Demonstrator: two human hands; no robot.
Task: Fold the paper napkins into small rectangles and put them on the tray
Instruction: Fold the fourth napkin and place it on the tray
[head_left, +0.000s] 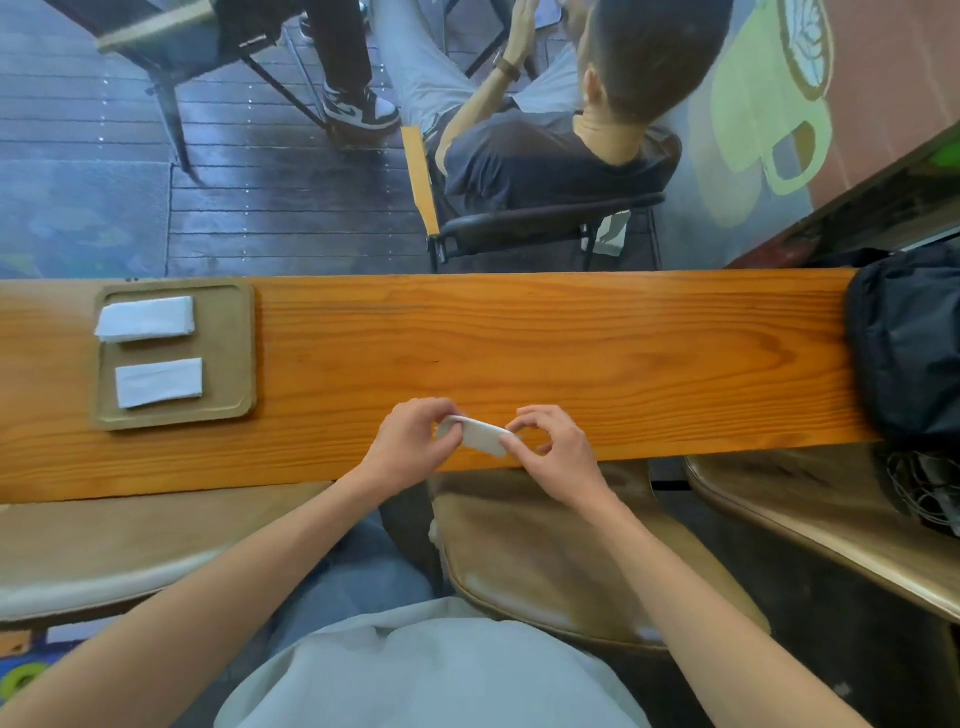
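Two hands fold a napkin by the near edge of the counter.
Head view: left hand (405, 441) & right hand (553, 457) each pinch one end of a small white napkin (480, 435), grip closed on it. Far left, tray (236, 353) w/ two folded napkins (145, 318) (158, 382) lying apart.

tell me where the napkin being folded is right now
In the head view the napkin is low centre, pinched between the left hand and right hand over the wooden counter's near edge, right of the tray.
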